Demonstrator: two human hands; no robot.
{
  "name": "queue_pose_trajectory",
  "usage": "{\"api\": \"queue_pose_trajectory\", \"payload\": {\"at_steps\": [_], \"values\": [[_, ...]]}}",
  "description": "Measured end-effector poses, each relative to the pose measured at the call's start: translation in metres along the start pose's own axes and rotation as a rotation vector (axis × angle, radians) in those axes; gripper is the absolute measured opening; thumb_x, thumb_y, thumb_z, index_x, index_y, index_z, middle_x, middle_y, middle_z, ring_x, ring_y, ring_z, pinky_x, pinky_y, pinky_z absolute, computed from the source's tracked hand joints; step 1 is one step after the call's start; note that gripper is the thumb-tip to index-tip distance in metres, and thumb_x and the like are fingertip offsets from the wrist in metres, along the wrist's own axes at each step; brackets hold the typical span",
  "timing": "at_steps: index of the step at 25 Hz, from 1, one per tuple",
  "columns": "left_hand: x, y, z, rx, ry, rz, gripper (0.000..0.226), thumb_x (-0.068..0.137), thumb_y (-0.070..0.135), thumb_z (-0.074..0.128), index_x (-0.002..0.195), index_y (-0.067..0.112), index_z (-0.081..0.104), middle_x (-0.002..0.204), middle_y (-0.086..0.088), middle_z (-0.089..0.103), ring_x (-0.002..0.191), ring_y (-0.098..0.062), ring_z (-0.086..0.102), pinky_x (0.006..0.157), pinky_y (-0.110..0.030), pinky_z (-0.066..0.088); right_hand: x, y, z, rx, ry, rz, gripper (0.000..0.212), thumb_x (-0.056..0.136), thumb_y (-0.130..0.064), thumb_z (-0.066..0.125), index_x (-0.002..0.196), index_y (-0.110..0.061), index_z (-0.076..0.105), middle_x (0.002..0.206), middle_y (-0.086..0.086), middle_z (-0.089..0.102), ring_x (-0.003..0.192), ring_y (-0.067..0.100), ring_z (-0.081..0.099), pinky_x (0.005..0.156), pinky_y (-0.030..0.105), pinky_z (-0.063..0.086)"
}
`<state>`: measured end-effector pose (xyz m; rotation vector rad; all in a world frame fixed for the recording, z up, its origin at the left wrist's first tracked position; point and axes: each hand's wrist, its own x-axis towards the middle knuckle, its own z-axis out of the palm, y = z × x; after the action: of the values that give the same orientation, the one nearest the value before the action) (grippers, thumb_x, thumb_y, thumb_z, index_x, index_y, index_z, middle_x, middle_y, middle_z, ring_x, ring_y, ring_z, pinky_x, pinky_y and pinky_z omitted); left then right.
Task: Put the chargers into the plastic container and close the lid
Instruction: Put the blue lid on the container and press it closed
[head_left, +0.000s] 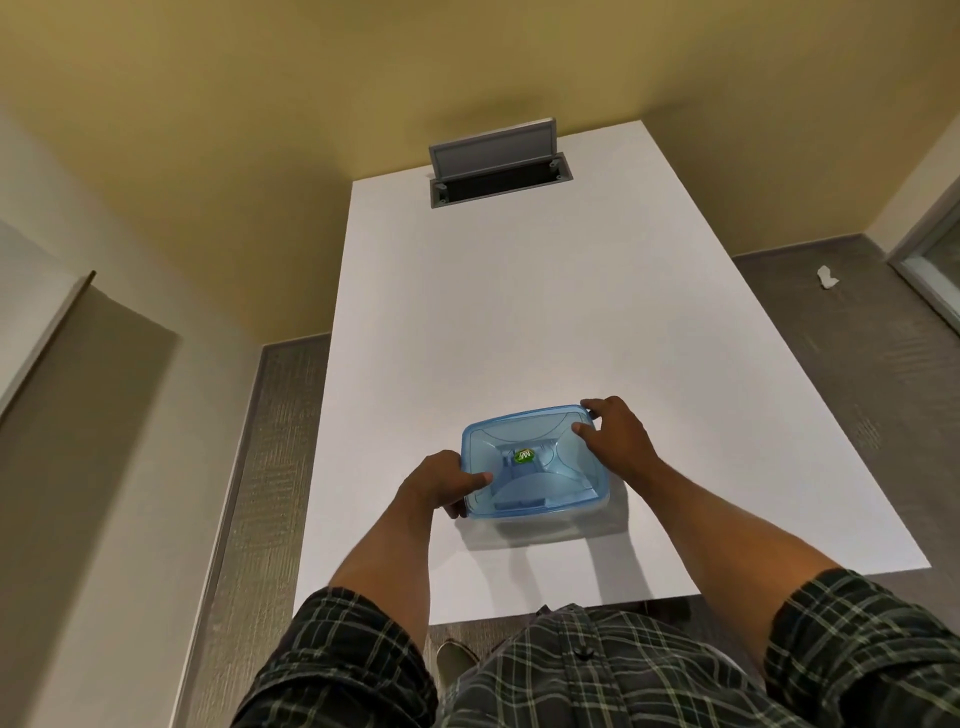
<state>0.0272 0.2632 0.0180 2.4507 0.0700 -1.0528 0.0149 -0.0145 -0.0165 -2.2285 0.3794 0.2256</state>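
Observation:
A clear plastic container (592, 512) stands on the white table (493, 312) near its front edge. A translucent blue lid (530, 462) with a small green sticker in its middle lies on top of it. My left hand (441, 480) grips the lid's near left edge, thumb pressed on top. My right hand (613, 434) holds the far right corner, fingers over the rim. No charger shows on the table; what is inside the container is blurred by the lid.
At the table's far end a grey cable hatch (493, 161) stands with its flap raised. A crumpled white scrap (826, 276) lies on the floor to the right. Walls close in on the left and behind the table.

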Motion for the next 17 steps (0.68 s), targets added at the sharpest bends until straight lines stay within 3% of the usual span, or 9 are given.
{"api": "queue_pose_trajectory", "payload": {"at_steps": [3, 6, 8, 10, 13, 15, 17], "values": [[0.005, -0.001, 0.000, 0.010, 0.004, 0.010, 0.040, 0.090, 0.043, 0.070, 0.107, 0.007, 0.068, 0.078, -0.012, 0.075, 0.043, -0.007, 0.064, 0.048, -0.013, 0.053, 0.003, 0.000, 0.000, -0.009, -0.007, -0.009, 0.045, 0.094, -0.027, 0.065, 0.137, -0.015, 0.058, 0.131, 0.008, 0.057, 0.119, 0.023, 0.058, 0.093, 0.027, 0.039], [0.008, -0.001, -0.003, -0.022, -0.034, 0.017, 0.049, 0.084, 0.035, 0.080, 0.118, 0.001, 0.069, 0.091, -0.021, 0.077, 0.059, -0.020, 0.068, 0.069, -0.029, 0.061, 0.006, 0.003, -0.002, -0.058, -0.047, 0.001, 0.043, 0.096, -0.027, 0.061, 0.138, -0.015, 0.058, 0.131, 0.010, 0.057, 0.121, 0.026, 0.056, 0.098, 0.032, 0.041], [0.006, 0.000, -0.005, -0.040, -0.064, 0.032, 0.057, 0.078, 0.031, 0.086, 0.124, 0.002, 0.067, 0.091, -0.018, 0.075, 0.061, -0.019, 0.067, 0.074, -0.035, 0.062, 0.008, 0.005, -0.004, -0.071, -0.064, 0.006, 0.043, 0.096, -0.028, 0.061, 0.137, -0.015, 0.058, 0.129, 0.011, 0.059, 0.120, 0.027, 0.057, 0.098, 0.035, 0.043], [0.005, 0.000, -0.007, -0.042, -0.082, 0.059, 0.069, 0.072, 0.031, 0.091, 0.131, 0.006, 0.062, 0.093, -0.015, 0.075, 0.058, -0.016, 0.067, 0.071, -0.035, 0.063, 0.008, 0.008, -0.005, -0.064, -0.064, 0.000, 0.044, 0.095, -0.029, 0.063, 0.137, -0.016, 0.058, 0.126, 0.009, 0.061, 0.117, 0.025, 0.058, 0.095, 0.033, 0.043], [0.001, 0.001, -0.008, -0.025, -0.090, 0.094, 0.103, 0.063, 0.035, 0.096, 0.146, 0.019, 0.037, 0.098, -0.005, 0.071, 0.056, -0.013, 0.067, 0.056, -0.027, 0.060, 0.008, 0.013, -0.009, -0.094, -0.102, -0.052, 0.050, 0.094, -0.031, 0.064, 0.142, -0.020, 0.053, 0.126, 0.007, 0.060, 0.120, 0.023, 0.056, 0.096, 0.031, 0.040], [-0.001, 0.003, -0.008, 0.010, -0.093, 0.099, 0.123, 0.061, 0.036, 0.096, 0.154, 0.027, 0.017, 0.093, -0.002, 0.070, 0.050, -0.010, 0.065, 0.048, -0.023, 0.055, 0.009, 0.017, -0.014, -0.088, -0.167, -0.102, 0.060, 0.090, -0.035, 0.071, 0.145, -0.024, 0.050, 0.127, 0.005, 0.057, 0.120, 0.020, 0.054, 0.099, 0.033, 0.041], [0.000, 0.005, -0.005, 0.033, -0.092, 0.089, 0.131, 0.059, 0.034, 0.097, 0.154, 0.026, 0.008, 0.088, -0.002, 0.069, 0.048, -0.010, 0.064, 0.046, -0.024, 0.053, 0.010, 0.019, -0.019, -0.086, -0.256, -0.131, 0.074, 0.081, -0.044, 0.079, 0.146, -0.029, 0.046, 0.129, 0.003, 0.053, 0.111, 0.016, 0.056, 0.096, 0.031, 0.043]]}}
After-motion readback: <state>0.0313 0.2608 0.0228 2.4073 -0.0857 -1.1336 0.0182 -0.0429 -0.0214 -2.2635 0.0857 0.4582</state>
